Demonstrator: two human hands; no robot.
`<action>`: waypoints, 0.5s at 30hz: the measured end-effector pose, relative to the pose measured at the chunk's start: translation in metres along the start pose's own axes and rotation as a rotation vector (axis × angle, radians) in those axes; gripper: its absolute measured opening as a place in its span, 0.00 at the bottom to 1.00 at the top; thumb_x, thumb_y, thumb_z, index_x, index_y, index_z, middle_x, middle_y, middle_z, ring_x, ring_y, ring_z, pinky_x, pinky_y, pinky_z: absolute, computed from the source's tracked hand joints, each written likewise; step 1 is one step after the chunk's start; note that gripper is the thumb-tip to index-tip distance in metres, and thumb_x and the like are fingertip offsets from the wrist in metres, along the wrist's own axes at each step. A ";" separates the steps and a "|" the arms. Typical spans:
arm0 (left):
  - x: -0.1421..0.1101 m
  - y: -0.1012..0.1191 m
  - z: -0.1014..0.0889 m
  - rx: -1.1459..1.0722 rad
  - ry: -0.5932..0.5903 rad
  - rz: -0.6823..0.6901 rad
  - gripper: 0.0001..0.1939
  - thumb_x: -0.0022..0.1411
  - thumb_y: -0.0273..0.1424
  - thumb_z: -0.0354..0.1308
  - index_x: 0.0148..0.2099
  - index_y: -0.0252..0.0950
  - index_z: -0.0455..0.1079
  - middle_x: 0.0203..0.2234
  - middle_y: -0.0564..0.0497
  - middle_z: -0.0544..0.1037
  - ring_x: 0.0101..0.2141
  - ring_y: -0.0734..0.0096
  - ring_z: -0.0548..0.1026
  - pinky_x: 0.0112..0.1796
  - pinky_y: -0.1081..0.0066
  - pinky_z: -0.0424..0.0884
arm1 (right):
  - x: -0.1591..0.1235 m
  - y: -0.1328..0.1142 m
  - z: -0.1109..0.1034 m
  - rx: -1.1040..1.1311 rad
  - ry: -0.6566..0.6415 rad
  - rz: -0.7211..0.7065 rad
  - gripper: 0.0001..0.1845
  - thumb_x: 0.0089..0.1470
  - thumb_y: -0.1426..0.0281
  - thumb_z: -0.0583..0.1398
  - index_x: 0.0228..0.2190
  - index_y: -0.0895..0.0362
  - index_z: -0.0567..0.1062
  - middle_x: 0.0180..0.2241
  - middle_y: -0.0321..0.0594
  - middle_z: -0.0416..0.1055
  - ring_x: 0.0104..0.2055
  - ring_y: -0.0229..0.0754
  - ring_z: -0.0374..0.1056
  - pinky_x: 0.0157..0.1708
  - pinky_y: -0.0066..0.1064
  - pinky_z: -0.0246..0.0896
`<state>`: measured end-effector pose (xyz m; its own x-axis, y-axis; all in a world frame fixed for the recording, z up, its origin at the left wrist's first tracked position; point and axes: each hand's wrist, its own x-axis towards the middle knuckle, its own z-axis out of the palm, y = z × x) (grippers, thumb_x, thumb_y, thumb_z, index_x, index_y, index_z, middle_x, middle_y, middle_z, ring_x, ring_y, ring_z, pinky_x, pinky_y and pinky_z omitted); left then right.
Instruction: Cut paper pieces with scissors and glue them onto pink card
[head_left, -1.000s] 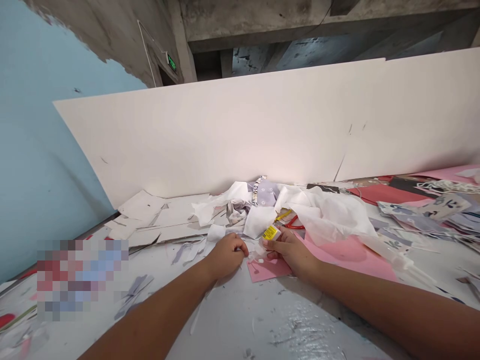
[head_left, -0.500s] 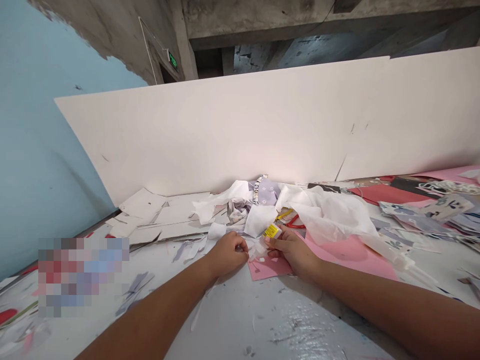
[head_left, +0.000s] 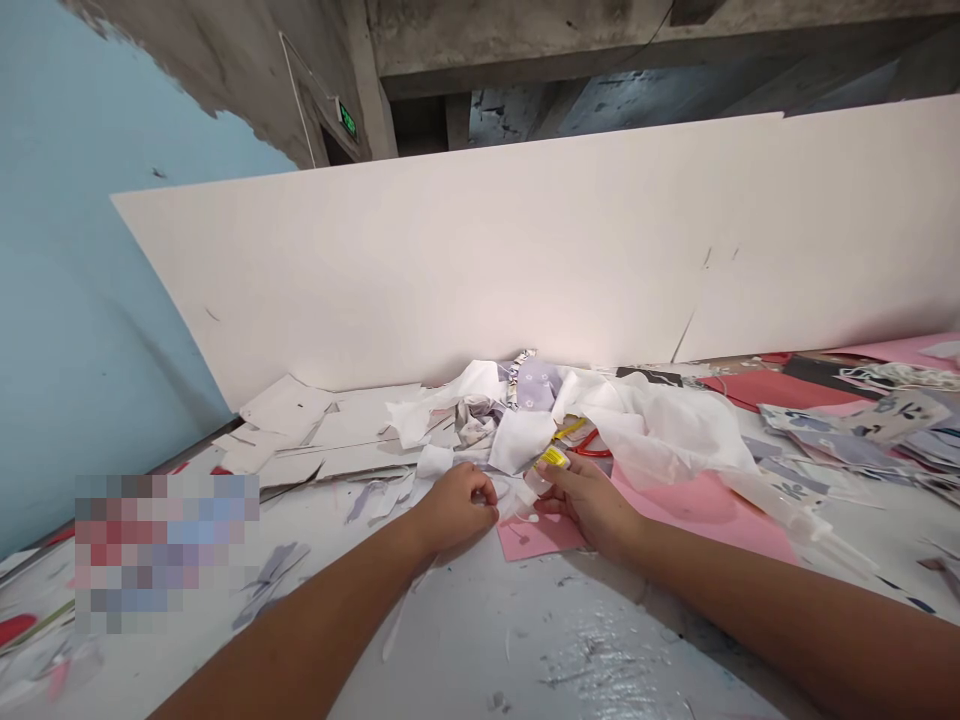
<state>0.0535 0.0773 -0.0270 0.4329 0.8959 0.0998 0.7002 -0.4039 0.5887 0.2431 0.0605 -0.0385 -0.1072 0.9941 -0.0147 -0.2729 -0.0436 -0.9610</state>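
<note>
Right grip (head_left: 592, 498), small yellow-labelled container (head_left: 554, 457) at its fingertips

A white board (head_left: 450, 270) stands behind flat cardboard pieces (head_left: 352, 428), beside a blue wall (head_left: 60, 310).

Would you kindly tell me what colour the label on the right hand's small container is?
The label is yellow, seen best in the head view.

Container (head_left: 535, 483) was white with yellow label (head_left: 555, 457), pink paper (head_left: 538, 541) under it, lilac cloth (head_left: 537, 386) with pale motifs behind it.
</note>
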 end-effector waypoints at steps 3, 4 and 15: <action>0.001 -0.001 0.001 -0.002 0.000 0.005 0.06 0.46 0.30 0.53 0.29 0.36 0.69 0.33 0.51 0.68 0.32 0.71 0.66 0.33 0.73 0.64 | -0.001 -0.001 0.001 -0.005 -0.021 0.000 0.14 0.42 0.63 0.63 0.31 0.56 0.69 0.27 0.37 0.72 0.26 0.36 0.68 0.26 0.27 0.64; 0.001 -0.001 0.001 -0.003 -0.001 0.006 0.06 0.46 0.30 0.54 0.29 0.36 0.69 0.33 0.52 0.67 0.32 0.71 0.67 0.33 0.73 0.64 | -0.002 -0.001 0.002 -0.006 -0.025 -0.001 0.14 0.42 0.63 0.63 0.32 0.56 0.69 0.27 0.37 0.72 0.26 0.36 0.67 0.26 0.27 0.63; 0.003 -0.004 0.002 0.003 -0.004 0.001 0.06 0.45 0.30 0.55 0.29 0.36 0.69 0.33 0.51 0.68 0.34 0.70 0.66 0.35 0.73 0.64 | -0.002 -0.001 0.002 0.001 -0.040 -0.013 0.15 0.41 0.63 0.64 0.32 0.55 0.69 0.25 0.35 0.70 0.24 0.36 0.66 0.23 0.27 0.61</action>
<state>0.0531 0.0809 -0.0313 0.4359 0.8948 0.0967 0.7016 -0.4051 0.5863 0.2419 0.0581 -0.0366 -0.1417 0.9899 0.0093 -0.2755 -0.0304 -0.9608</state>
